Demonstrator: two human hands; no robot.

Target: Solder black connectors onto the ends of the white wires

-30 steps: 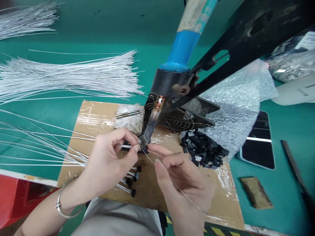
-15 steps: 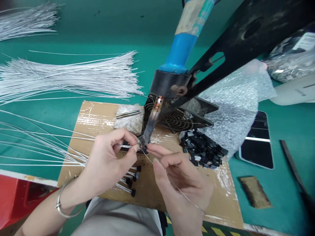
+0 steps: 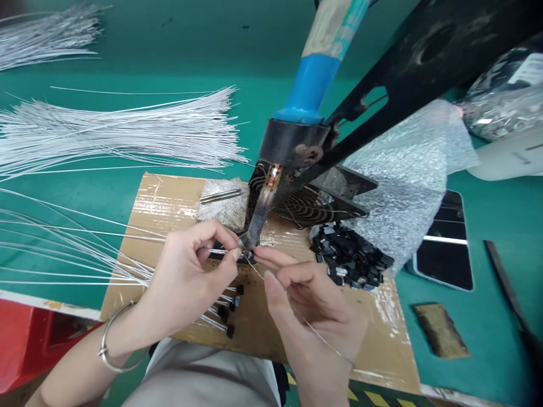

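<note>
My left hand [image 3: 195, 277] pinches a thin white wire [image 3: 215, 251] close to its end, just under the tip of the soldering iron [image 3: 258, 217]. Between thumb and fingers of my right hand [image 3: 314, 316] runs a thin strand of solder wire [image 3: 324, 341], whose far end reaches up to the iron's tip. The fingertips of my right hand touch or nearly touch a small dark part at that spot, which the fingers partly hide. Below my left hand lie several white wires with black connectors [image 3: 229, 331] on their ends.
A pile of black connectors [image 3: 350, 257] sits on the cardboard [image 3: 382, 350], beside bubble wrap [image 3: 407, 169]. A black bracket [image 3: 394, 79] holds the iron over a fan [image 3: 305, 206]. White wire bundles [image 3: 127, 133] lie left; a phone [image 3: 443, 249] and brown sponge [image 3: 441, 330] lie right.
Both hands stay almost in place at the iron's tip. The solder strand between my right hand and the tip has shifted slightly.
</note>
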